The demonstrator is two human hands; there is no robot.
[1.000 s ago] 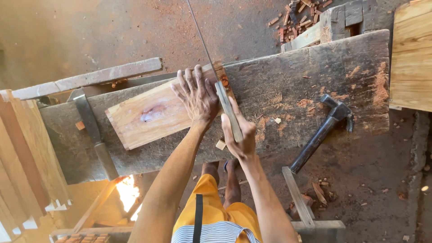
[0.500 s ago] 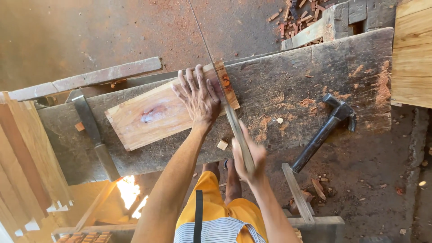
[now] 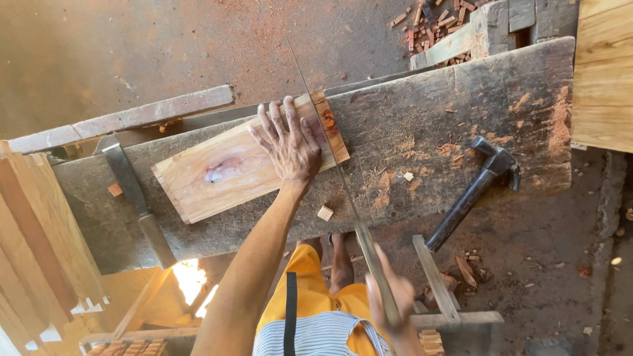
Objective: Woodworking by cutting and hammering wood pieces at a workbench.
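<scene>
A light wooden board (image 3: 224,171) lies on a dark, worn workbench (image 3: 428,125). My left hand (image 3: 290,142) presses flat on the board's right part, fingers spread. My right hand (image 3: 389,296) grips the handle of a handsaw (image 3: 333,158), pulled back near my body. The thin blade runs up across the board's right end, just beside my left hand, with a narrow strip (image 3: 330,125) of wood on its far side.
A black claw hammer (image 3: 471,194) lies on the bench at right. A machete-like blade (image 3: 132,194) rests at the bench's left. Small wood offcuts (image 3: 325,213) and sawdust dot the bench. Planks (image 3: 603,72) lean at right, boards (image 3: 33,237) at left.
My right hand has drawn the saw back toward my body, from beside the board to below the bench edge. My left hand has stayed on the board.
</scene>
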